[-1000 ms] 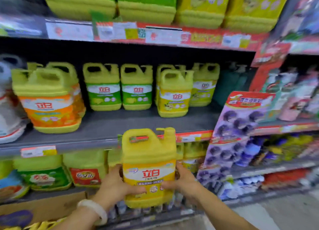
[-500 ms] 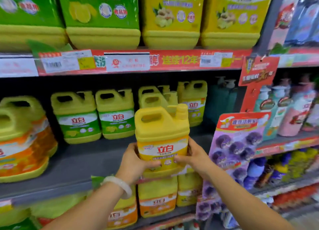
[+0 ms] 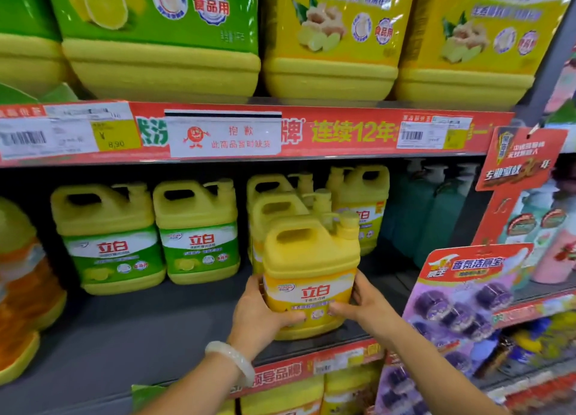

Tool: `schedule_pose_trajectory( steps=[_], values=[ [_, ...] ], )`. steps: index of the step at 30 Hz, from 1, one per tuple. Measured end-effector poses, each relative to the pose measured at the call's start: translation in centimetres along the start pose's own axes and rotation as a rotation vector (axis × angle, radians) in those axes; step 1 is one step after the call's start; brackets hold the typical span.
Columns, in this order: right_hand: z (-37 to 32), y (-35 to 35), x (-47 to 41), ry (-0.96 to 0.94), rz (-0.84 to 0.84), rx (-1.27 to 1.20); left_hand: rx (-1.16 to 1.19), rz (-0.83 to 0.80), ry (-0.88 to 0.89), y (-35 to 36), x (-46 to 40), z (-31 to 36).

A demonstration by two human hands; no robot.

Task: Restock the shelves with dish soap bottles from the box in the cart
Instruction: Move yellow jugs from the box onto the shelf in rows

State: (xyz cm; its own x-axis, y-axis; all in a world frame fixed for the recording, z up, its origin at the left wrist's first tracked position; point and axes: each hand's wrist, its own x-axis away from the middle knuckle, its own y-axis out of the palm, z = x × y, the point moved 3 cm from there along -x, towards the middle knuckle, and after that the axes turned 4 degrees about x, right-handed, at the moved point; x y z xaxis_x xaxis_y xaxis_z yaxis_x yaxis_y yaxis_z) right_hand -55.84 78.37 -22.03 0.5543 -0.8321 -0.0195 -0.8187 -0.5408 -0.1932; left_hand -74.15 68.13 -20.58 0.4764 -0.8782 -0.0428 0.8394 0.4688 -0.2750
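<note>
Nearest the camera, two bare forearms reach up toward the grey shelf (image 3: 140,336), the left wrist wearing a pale bangle (image 3: 232,360). The left hand (image 3: 258,313) and right hand (image 3: 363,304) clasp a yellow dish soap bottle (image 3: 311,268) from either side, fingers curled round its lower label and thumbs pressed to its front. The bottle stands upright at the front edge of the shelf, its base on or just above the board; which of the two cannot be told.

Directly behind the held bottle, more yellow-labelled bottles (image 3: 274,209) stand in a column running toward the back of the shelf. To the left of the held bottle and farther in are two green-labelled bottles (image 3: 152,237) side by side, and at the far left an orange-labelled jug (image 3: 21,277). To its right hangs a purple freshener card (image 3: 461,308), with teal pump bottles (image 3: 430,209) behind.

Above the held bottle runs a red price strip (image 3: 343,131) carrying a white notice card (image 3: 224,137), and on the shelf over that sit large green and yellow jugs (image 3: 330,40).
</note>
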Motion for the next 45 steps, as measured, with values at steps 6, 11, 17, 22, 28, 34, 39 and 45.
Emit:
schedule_pose_trajectory(
  steps=[6, 11, 17, 22, 28, 34, 39, 45],
  values=[
    [-0.9, 1.2, -0.2, 0.04, -0.018, 0.027, -0.003, 0.002, -0.032, -0.2, 0.2, -0.4],
    [-1.2, 1.7, -0.3, 0.073, 0.029, 0.083, -0.025, 0.007, -0.049, -0.5, 0.2, -0.4],
    [-0.9, 2.0, 0.9, 0.161, 0.072, 0.202, -0.042, -0.012, -0.083, -0.3, 0.9, -0.8],
    [-0.9, 2.7, 3.4, 0.205, 0.155, 0.336, -0.128, 0.016, -0.127, -1.5, 3.0, -1.4],
    [-2.5, 5.2, 7.8, 0.152, 0.042, 0.517, -0.317, 0.033, -0.123, -3.0, 7.5, -1.3],
    [-3.5, 10.9, 13.2, 0.023, -0.141, 0.764, -0.475, -0.009, -0.107, -3.4, 14.5, -1.9],
    [-0.8, 18.1, 18.1, -0.07, -0.412, 0.932, -0.629, -0.057, -0.128, -5.4, 22.3, -6.2],
    [0.3, 26.5, 23.0, -0.181, -0.639, 0.95, -0.753, -0.037, -0.281, -11.8, 29.7, -10.3]
  ],
)
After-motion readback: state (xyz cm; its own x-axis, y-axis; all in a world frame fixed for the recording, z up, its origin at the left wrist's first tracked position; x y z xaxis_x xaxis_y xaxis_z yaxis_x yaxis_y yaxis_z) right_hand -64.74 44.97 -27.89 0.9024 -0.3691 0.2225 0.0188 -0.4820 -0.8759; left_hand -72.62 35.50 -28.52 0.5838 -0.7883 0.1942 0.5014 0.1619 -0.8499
